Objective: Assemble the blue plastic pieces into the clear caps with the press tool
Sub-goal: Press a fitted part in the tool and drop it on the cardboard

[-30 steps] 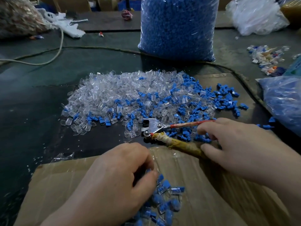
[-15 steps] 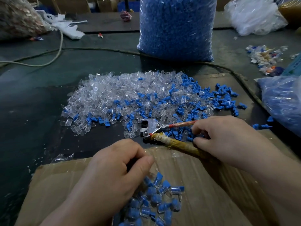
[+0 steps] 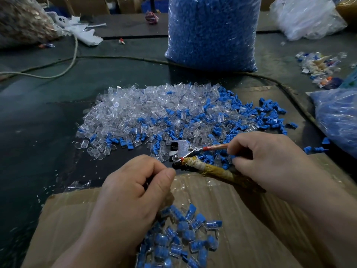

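Observation:
A wide heap of clear caps [image 3: 146, 111] mixed with loose blue pieces [image 3: 268, 117] covers the dark table. The press tool [image 3: 183, 151] lies at the heap's near edge, metal jaws pointing left. My right hand [image 3: 270, 159] grips its two handles, one red, one wrapped in tan tape. My left hand [image 3: 133, 190] hovers just left of the jaws with fingers curled and thumb pressed to the forefinger; whatever it pinches is hidden. Below it, several assembled blue-in-clear parts [image 3: 183, 238] lie on a cardboard sheet [image 3: 63, 219].
A tall bag of blue pieces [image 3: 212, 31] stands behind the heap. Another blue bag [image 3: 340, 117] lies at the right edge, and a clear plastic bag [image 3: 305, 18] at the back right. A cord [image 3: 73, 51] crosses the table's left. Scraps [image 3: 320, 68] lie at the right.
My left hand rose from the assembled pile on the cardboard toward the tool's jaws. My right hand slid left along the handles and closed further around them.

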`<state>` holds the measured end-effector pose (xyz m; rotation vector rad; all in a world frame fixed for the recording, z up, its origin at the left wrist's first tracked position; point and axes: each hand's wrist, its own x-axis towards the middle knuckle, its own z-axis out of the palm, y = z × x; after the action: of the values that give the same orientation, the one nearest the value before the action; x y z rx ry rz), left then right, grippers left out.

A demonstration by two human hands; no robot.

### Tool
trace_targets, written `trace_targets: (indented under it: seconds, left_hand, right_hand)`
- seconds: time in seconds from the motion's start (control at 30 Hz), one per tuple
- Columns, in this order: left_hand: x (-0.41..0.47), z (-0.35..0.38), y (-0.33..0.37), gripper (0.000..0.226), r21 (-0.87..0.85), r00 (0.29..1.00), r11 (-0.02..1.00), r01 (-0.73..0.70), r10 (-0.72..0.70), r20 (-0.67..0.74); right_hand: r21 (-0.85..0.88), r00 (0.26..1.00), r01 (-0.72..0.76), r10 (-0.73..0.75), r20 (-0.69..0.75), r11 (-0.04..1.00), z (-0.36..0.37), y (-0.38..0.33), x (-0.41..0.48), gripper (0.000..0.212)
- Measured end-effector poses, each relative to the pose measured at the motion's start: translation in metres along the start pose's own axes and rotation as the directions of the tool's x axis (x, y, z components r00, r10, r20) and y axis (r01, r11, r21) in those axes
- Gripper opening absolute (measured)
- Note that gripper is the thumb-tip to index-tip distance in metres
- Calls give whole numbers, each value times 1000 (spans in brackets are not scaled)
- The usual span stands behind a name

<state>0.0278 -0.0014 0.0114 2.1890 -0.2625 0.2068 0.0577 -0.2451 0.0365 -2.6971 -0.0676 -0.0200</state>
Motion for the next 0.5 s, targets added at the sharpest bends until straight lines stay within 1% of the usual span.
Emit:
trace_targets:
  seconds: [0.07, 0.1, 0.13, 0.17, 0.2, 0.23, 0.27, 0.3, 0.33, 0.37, 0.4, 0.5]
  left_hand:
    - [0, 1, 1, 31, 11, 999, 1000, -7, 7, -38]
    - [-1, 1, 2, 28, 7, 998, 1000, -6, 7, -60]
    - [-1, 1, 4, 23, -6, 997, 1000, 1, -2, -82]
    - [-2, 1, 6, 19, -23, 995, 1000, 11, -13, -102]
    - [-3, 1, 8, 17, -50, 993, 999, 16, -22, -117]
    - [-4, 2, 9, 14, -95, 993, 995, 16, -28, -117]
    - [-4, 3, 11, 15, -161, 995, 987, 16, -32, -100]
    - [-5, 4, 13, 20, -224, 997, 974, 10, -27, -75]
    - [-5, 7, 14, 27, -268, 998, 963, 2, -17, -53]
    - [-5, 9, 14, 31, -278, 999, 960, -2, -9, -37]
    - [-6, 11, 15, 33, -257, 999, 967, -5, -3, -33]
    - [-6, 13, 16, 33, -94, 999, 995, -25, 21, -48]
  right_hand:
    - [156, 994, 0, 17, -104, 988, 0, 1, -1, 20]
    - [276, 989, -3, 44, -143, 961, -1, 0, 0, 20]
    - [444, 987, -5, 77, -143, 896, -3, -3, 0, 22]
    - [637, 990, -2, 90, -106, 771, -5, -8, -2, 24]
    - [801, 996, -6, 71, -46, 599, -6, -15, -4, 23]
    - [905, 999, -35, 28, 25, 423, -3, -22, -7, 21]
    - [957, 996, -82, -16, 90, 279, 3, -30, -11, 20]
    - [972, 989, -127, -53, 140, 195, 10, -37, -14, 19]
    - [973, 982, -155, -77, 170, 169, 17, -44, -16, 18]
    - [970, 980, -165, -82, 182, 176, 25, -49, -18, 19]
    - [965, 980, -167, -70, 184, 202, 30, -53, -20, 20]
    - [935, 982, -168, -29, 186, 313, 37, -55, -21, 23]
